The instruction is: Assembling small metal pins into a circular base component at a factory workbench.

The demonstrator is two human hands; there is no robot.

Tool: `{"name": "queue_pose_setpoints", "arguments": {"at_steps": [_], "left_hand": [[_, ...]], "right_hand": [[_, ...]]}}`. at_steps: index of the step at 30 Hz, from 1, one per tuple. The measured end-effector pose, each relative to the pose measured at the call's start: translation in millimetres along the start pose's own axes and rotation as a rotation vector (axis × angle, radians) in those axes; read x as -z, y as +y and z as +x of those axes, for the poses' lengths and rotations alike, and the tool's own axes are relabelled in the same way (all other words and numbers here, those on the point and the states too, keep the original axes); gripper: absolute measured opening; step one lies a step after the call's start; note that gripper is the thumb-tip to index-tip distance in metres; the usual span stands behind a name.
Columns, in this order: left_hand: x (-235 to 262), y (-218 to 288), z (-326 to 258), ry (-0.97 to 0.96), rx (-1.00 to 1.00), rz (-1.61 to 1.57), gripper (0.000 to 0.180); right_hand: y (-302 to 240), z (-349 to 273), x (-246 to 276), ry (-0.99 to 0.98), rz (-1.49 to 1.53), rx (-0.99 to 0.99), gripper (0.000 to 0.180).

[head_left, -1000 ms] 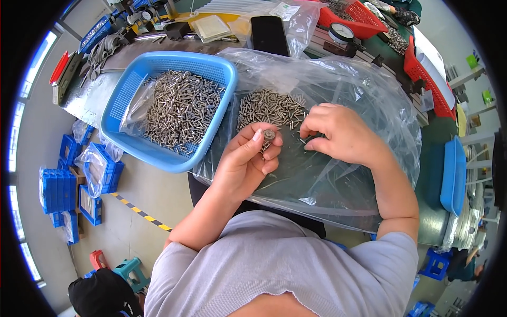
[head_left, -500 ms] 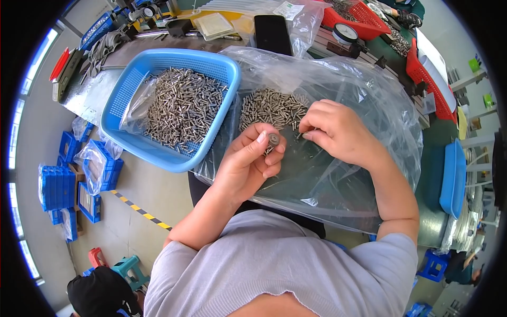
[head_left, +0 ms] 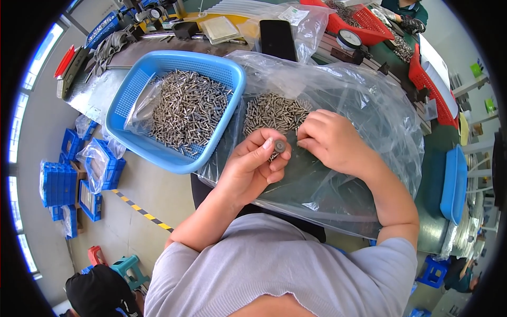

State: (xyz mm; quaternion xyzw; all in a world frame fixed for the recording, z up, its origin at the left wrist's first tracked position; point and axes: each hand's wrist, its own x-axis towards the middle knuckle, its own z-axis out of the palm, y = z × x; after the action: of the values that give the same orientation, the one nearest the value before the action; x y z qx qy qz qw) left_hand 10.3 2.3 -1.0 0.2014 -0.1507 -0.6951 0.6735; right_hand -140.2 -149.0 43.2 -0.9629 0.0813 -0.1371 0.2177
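My left hand [head_left: 253, 168] is closed around a small round metal piece with a hole in its middle [head_left: 279, 146], its face turned up; small metal pins seem to sit below it in the fingers. To its right, the thumb and fingertips of my right hand [head_left: 332, 140] are pinched together, and what they hold is too small to make out. Just beyond both hands a heap of small metal pins [head_left: 274, 112] lies on a clear plastic sheet [head_left: 359, 90]. A blue plastic basket [head_left: 177, 167] at the left holds many more such pins and a clear bag.
Behind the sheet lie a black phone [head_left: 278, 40], a dial gauge [head_left: 349, 38] and red baskets [head_left: 364, 33]. A blue tray [head_left: 453, 185] stands at the right edge. Blue crates [head_left: 59, 182] are stacked on the floor at left. A gloved co-worker's hand [head_left: 413, 24] is at the far right.
The view has shifted slightly. My left hand still grips the round piece, now tilted a little more upward. My right hand has drawn slightly back from the pin heap, fingers still pinched.
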Motion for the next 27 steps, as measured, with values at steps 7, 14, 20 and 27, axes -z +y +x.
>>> {"name": "queue_pose_setpoints", "arguments": {"at_steps": [7,14,20,27], "left_hand": [[-6,2,1,0.026,0.051,0.049,0.019],[-6,2,1,0.046,0.068,0.054,0.020],[-6,1,0,0.031,0.067,0.054,0.020],[-6,0,0,0.039,0.054,0.055,0.019]], "right_hand": [[-17,-2,0,0.032,0.980,-0.351,0.006],[-27,0,-1,0.086,0.803,-0.222,0.006],[-26,-1,-1,0.106,0.686,-0.186,0.008],[-25,-1,-5,0.086,0.697,-0.176,0.008]]}}
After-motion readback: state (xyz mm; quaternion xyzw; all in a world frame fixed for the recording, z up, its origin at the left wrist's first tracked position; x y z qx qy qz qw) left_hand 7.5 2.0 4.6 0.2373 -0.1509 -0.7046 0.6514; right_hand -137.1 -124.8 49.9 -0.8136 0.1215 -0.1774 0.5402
